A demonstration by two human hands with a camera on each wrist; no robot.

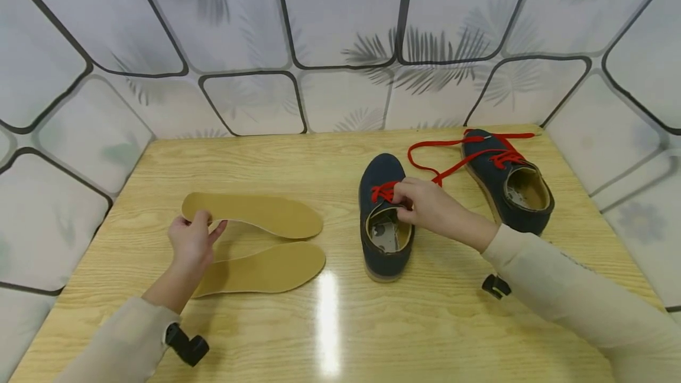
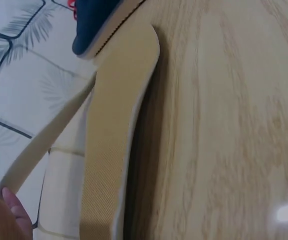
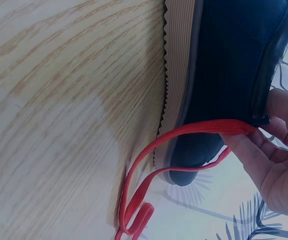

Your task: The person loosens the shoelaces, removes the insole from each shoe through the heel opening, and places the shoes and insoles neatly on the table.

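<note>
At the left, my left hand (image 1: 190, 244) pinches one end of a tan insole (image 1: 260, 214) between thumb and fingers. That end is lifted off the table; the left wrist view has this insole (image 2: 48, 142) nearly edge-on. A second tan insole (image 2: 113, 125) lies nearer me, just beside the hand. My right hand (image 1: 433, 208) is at the opening of a navy shoe (image 1: 384, 168) with red laces. Its fingers pinch the shoe near the tongue, with a red lace (image 3: 199, 127) caught under the thumb. The fingertips inside the opening are partly hidden.
Another navy shoe (image 1: 481, 161) stands at the back right, its long red lace (image 1: 428, 143) trailing loose across the wooden table (image 1: 255, 336). Patterned fabric (image 1: 340, 16) rises behind the table. Small black cameras sit at both wrists.
</note>
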